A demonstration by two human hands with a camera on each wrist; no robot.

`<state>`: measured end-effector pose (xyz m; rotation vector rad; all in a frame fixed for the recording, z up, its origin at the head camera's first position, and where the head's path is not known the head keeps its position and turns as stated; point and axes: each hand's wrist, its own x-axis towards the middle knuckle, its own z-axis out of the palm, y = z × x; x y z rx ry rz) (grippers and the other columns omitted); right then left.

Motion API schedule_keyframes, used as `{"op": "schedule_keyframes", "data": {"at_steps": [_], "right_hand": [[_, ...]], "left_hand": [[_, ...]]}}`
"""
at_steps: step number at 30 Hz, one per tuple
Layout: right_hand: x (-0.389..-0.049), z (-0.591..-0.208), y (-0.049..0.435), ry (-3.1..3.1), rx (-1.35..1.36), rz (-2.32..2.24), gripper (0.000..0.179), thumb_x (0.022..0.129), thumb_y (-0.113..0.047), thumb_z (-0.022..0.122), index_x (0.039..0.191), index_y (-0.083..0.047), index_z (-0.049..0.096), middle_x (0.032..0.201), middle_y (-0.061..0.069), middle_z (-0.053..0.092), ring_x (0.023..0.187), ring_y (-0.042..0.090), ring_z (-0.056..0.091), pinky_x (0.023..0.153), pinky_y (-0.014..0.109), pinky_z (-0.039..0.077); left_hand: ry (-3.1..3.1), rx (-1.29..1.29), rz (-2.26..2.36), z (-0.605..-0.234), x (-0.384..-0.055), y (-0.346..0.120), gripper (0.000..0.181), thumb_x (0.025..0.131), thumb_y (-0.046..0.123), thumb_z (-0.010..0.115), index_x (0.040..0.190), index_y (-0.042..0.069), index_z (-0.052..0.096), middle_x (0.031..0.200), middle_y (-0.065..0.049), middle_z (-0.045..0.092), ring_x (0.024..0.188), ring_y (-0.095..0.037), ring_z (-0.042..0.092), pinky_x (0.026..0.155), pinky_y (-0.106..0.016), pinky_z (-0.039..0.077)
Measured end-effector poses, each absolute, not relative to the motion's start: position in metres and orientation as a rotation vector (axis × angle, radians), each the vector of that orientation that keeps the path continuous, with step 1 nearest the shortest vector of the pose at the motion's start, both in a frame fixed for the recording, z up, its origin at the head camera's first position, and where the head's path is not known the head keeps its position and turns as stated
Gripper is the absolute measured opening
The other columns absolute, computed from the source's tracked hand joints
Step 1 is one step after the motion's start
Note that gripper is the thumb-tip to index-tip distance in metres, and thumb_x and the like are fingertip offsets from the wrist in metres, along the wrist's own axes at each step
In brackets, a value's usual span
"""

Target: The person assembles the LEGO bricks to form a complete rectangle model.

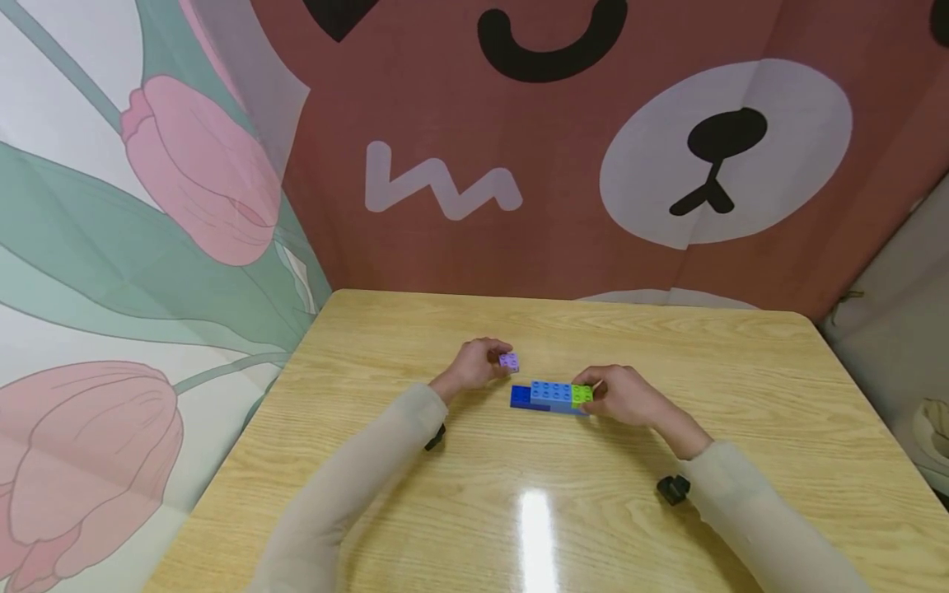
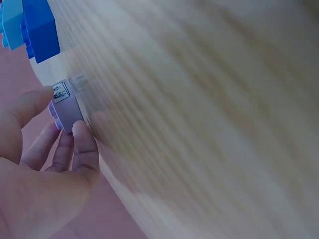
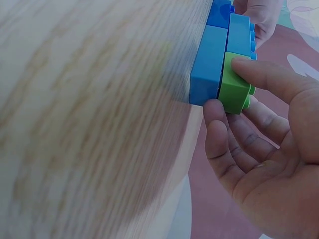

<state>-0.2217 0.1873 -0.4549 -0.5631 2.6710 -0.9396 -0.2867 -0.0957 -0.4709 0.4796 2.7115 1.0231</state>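
Observation:
My left hand point(image 1: 478, 364) pinches a small purple brick point(image 1: 508, 361) between thumb and fingers, left of and beyond the blue bricks. Printed marks show on the side of this brick in the left wrist view. Whether it touches the table, I cannot tell. With thumb and fingertips, my right hand point(image 1: 626, 397) holds a lime green brick point(image 3: 235, 82) at the right end of the upper row. Beside it in that row is a light blue brick point(image 1: 551, 391). Underneath lie a dark blue brick point(image 1: 521, 395) at left and another light blue brick point(image 3: 208, 59) at right.
The bricks lie on a wood-grain table point(image 1: 460, 502) with a bright light reflection near its front. Behind the far edge hangs a cloth point(image 1: 445, 255) with a bear print. A tulip-patterned cloth point(image 1: 215, 313) borders the left side.

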Motion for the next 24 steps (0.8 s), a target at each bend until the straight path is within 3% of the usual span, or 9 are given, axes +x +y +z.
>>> {"op": "schedule_keyframes", "data": {"at_steps": [7,24], "right_hand": [[-0.2214,-0.4548,0.1876,2.681,-0.6,-0.942,0.029,0.087,-0.015,0.077,0.115,-0.013,0.07,0.102,0.002,0.073,0.084,0.012,0.066,0.065,0.028,0.053],[-0.2208,-0.4552,0.1882,2.688,-0.607,-0.929,0.031,0.087,-0.017,0.078,0.116,-0.013,0.07,0.106,0.004,0.072,0.086,0.013,0.066,0.067,0.028,0.053]], "left_hand": [[2.719,0.478,1.034,-0.4749,-0.2871,-0.0914,0.042,0.088,0.01,0.076,0.129,0.008,0.066,0.119,-0.009,0.068,0.104,-0.021,0.063,0.09,-0.032,0.054],[2.737,0.455,1.024,-0.4671,-0.2827,-0.0935,0.04,0.088,0.01,0.076,0.128,0.011,0.068,0.121,-0.005,0.069,0.107,-0.019,0.062,0.094,-0.034,0.053]]}}
